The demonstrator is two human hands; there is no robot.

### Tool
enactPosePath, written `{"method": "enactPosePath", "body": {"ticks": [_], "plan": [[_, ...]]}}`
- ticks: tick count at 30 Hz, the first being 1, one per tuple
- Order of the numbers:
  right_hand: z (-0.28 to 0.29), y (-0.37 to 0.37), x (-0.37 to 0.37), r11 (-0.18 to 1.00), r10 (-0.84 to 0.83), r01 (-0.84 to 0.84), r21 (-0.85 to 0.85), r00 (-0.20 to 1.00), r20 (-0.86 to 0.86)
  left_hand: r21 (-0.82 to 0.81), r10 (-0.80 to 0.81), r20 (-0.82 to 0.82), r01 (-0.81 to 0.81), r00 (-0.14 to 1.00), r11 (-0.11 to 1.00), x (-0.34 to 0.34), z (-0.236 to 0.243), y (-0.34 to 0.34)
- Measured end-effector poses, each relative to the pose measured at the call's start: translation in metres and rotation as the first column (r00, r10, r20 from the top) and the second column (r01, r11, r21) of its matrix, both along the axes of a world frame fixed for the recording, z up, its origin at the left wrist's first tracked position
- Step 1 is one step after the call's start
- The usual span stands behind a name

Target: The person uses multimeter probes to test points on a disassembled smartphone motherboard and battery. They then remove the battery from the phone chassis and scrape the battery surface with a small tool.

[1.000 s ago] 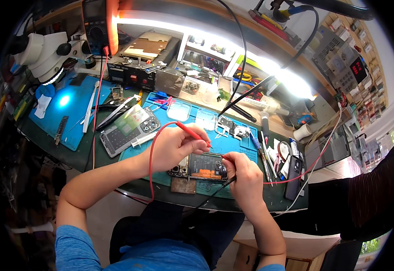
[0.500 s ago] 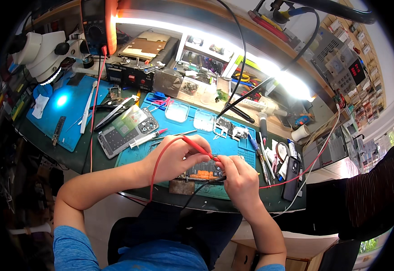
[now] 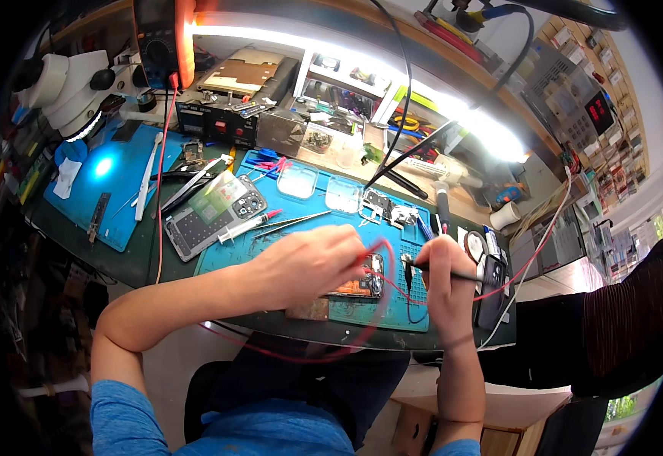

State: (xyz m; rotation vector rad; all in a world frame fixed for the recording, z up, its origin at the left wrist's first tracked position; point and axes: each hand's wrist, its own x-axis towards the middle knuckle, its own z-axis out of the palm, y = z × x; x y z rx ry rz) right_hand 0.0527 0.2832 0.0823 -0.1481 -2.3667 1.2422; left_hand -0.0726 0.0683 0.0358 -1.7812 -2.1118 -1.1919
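My left hand (image 3: 320, 258) is curled over the opened phone (image 3: 358, 285), closed on the red probe (image 3: 363, 260), whose looping lead is smeared by motion. My right hand (image 3: 447, 285) grips a dark pen-like tool (image 3: 468, 275) at the mat's right, beside a small black clip (image 3: 408, 275) on a thin lead. The phone lies on the blue mat (image 3: 233, 258), partly hidden by my left hand, with a metal block (image 3: 307, 311) below it. Tweezers (image 3: 293, 222), a syringe (image 3: 244, 226) and a grey phone back cover (image 3: 202, 224) lie beyond my left hand.
A microscope (image 3: 61, 87) stands over a second mat (image 3: 80, 205) at the left. An orange multimeter (image 3: 163, 42) hangs above electronic units (image 3: 217, 121). Clear trays (image 3: 297, 181), metal parts (image 3: 388, 209) and several tools (image 3: 444, 205) are at the back; a dark phone (image 3: 491, 300) is at the right.
My hands have moved apart: the right rightward and upward, now with the dark tool angled rightward, the left slightly down from half a second ago. The red lead has swung rightward.
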Motion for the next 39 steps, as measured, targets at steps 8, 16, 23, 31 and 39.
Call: {"method": "enactPosePath", "body": {"ticks": [8, 16, 23, 31, 39], "plan": [[0.017, -0.005, -0.012, 0.959, 0.226, -0.169, -0.226, 0.940, 0.255, 0.156, -0.205, 0.123, 0.185, 0.971, 0.970, 0.018, 0.010, 0.026], [0.000, -0.004, 0.013, 0.928, 0.211, -0.164, -0.333, 0.971, 0.110, 0.019, 0.107, 0.118, -0.110, 0.987, 0.994, 0.009, 0.011, 0.015], [-0.036, -0.028, 0.005, 0.994, -0.041, 0.018, -0.112, 0.977, -0.208, 0.040, -0.041, 0.029, 0.040, 0.999, 0.998, 0.025, 0.002, 0.027], [-0.022, -0.029, 0.008, 0.776, 0.016, 0.003, -0.630, 1.000, 0.025, 0.064, 0.105, -0.199, -0.094, 0.974, 0.994, 0.017, 0.007, -0.005], [-0.028, -0.042, -0.016, 0.885, 0.111, -0.087, -0.458, 0.993, 0.026, 0.121, 0.190, -0.299, -0.160, 0.935, 0.980, 0.004, -0.002, -0.003]]}}
